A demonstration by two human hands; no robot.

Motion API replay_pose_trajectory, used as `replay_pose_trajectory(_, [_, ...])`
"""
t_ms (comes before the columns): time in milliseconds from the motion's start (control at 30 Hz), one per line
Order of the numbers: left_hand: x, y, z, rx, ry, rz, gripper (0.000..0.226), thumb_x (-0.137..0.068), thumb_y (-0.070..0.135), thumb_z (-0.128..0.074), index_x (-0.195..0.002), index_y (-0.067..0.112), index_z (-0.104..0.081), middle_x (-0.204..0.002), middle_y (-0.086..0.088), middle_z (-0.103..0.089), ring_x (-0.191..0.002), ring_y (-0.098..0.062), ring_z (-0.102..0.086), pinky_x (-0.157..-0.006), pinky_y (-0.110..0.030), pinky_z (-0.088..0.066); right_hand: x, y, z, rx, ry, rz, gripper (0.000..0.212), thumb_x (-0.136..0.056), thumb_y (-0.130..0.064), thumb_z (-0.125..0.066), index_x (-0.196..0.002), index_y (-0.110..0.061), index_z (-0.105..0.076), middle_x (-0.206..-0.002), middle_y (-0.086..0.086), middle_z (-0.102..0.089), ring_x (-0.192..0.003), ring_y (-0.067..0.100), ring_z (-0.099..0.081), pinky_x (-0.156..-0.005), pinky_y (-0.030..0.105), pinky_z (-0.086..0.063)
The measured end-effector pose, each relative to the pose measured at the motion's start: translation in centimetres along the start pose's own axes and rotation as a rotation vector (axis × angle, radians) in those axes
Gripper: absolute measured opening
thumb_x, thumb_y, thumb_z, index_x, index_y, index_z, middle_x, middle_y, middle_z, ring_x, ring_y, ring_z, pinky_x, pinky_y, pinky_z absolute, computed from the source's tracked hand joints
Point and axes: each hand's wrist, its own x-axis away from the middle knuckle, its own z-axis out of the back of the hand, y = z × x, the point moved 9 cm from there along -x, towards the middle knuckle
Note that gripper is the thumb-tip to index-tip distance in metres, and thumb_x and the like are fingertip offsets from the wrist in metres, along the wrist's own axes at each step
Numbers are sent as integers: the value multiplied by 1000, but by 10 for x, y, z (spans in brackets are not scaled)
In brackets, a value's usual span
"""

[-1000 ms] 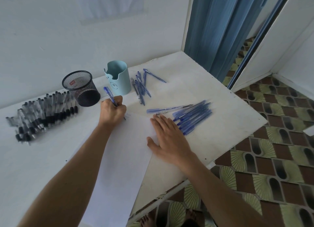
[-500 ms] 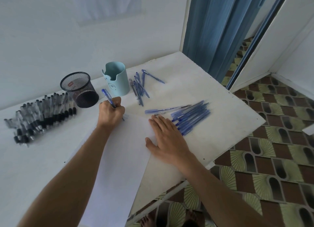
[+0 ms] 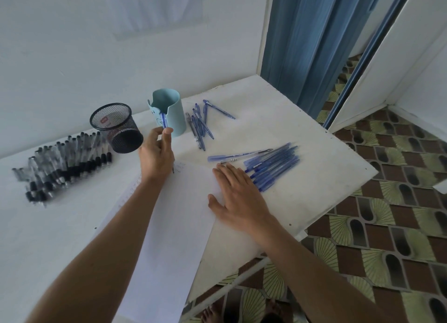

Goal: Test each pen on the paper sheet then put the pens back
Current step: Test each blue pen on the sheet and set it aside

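The left hand (image 3: 157, 153) sits at the centre of the frame, its fingers and thumb curled round a blue pen (image 3: 164, 120). The pen stands nearly upright. Its upper end shows in front of the light blue cup (image 3: 169, 109), and its dark tip pokes out below the hand, at the top edge of the paper sheet (image 3: 174, 226). Whether the tip touches the sheet cannot be told.

The right hand (image 3: 239, 196) lies flat with straight, slightly spread fingers, pressing on the right edge of the sheet and holding nothing. Just beside its fingertips, to the right, a bundle of capped blue pens (image 3: 273, 167) lies in a row on the table (image 3: 302, 133).

A looser cluster of blue click pens (image 3: 200, 126) lies right of the cup. A black mesh cup (image 3: 116, 127) stands left of the light blue one, near the left hand. A long row of black pens (image 3: 65, 160) fills the left of the frame, well apart from both hands.
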Motion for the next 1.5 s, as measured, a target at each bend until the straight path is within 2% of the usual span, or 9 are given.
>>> replay_pose_trajectory(67, [1,7,-3,-42,-29,-38,34,-104,38,-46,-106,12,-68,-51,-12,-56,-44,-19,-53,-52,-30,-44,0,0,0,4,0,-2,69,-100,-46,-38,-156,-9,-23,-165,8,-20,-153,21,-10,-121,32,3])
replay_pose_trajectory(300, [-4,19,-16,-156,-120,-64,30,-96,30,-51,-94,11,-75,-56,-22,-59,-59,-43,-57,-62,-37,-53,0,1,-3,24,-19,-3,69,-100,-47,-33,-157,-10,-20,-165,8,-19,-153,22,-10,-122,33,2])
replay_pose_trajectory(467, [-11,22,-55,-411,-406,43,24,-92,17,-47,-69,17,-55,-63,-13,-55,-71,-36,-49,-56,-33,-36,0,1,-3,29,-4,2,70,-98,-49,-28,-155,-8,-25,-163,11,-24,-152,24,-15,-121,34,-1])
replay_pose_trajectory(633, [-33,33,-90,-618,-500,50,18,-94,22,-53,-93,4,-58,-89,-11,-54,-86,-31,-49,-70,-30,-36,-1,1,-2,7,20,-5,70,-96,-48,-30,-152,-7,-32,-161,11,-30,-151,25,-20,-125,39,-13])
replay_pose_trajectory(933, [-56,37,-103,-754,-356,67,25,-95,2,-47,-119,-3,-51,-117,-25,-58,-106,-45,-59,-72,-38,-40,-1,2,-4,15,-5,2,69,-100,-48,-36,-156,-10,-24,-165,8,-21,-153,23,-12,-124,35,-5])
replay_pose_trajectory(1233, [-41,55,-86,-832,-276,-105,26,-97,25,-46,-115,9,-57,-107,-15,-64,-98,-42,-62,-70,-38,-42,0,2,-1,6,-11,1,69,-102,-48,-37,-158,-11,-18,-166,8,-15,-154,22,-7,-122,32,2])
replay_pose_trajectory(1333, [-18,63,-101,-670,-527,-345,21,-95,23,-57,-107,18,-73,-103,-6,-71,-89,-25,-63,-77,-29,-46,2,1,4,-12,23,-17,69,-100,-47,-43,-154,-8,-27,-163,11,-25,-152,25,-17,-120,32,-3])
replay_pose_trajectory(1433, [16,52,-114,-613,-886,-399,28,-98,31,-60,-122,21,-70,-119,0,-65,-90,-8,-53,-84,-20,-36,4,0,8,-24,58,-24,67,-98,-44,-50,-150,-5,-35,-157,13,-35,-148,28,-27,-122,37,-17])
replay_pose_trajectory(1500, [26,47,-116,-610,-915,-412,31,-100,31,-57,-128,21,-67,-124,-2,-61,-95,-8,-47,-88,-20,-34,3,-1,8,-24,54,-23,66,-98,-44,-50,-149,-5,-36,-157,13,-36,-148,28,-28,-123,40,-23])
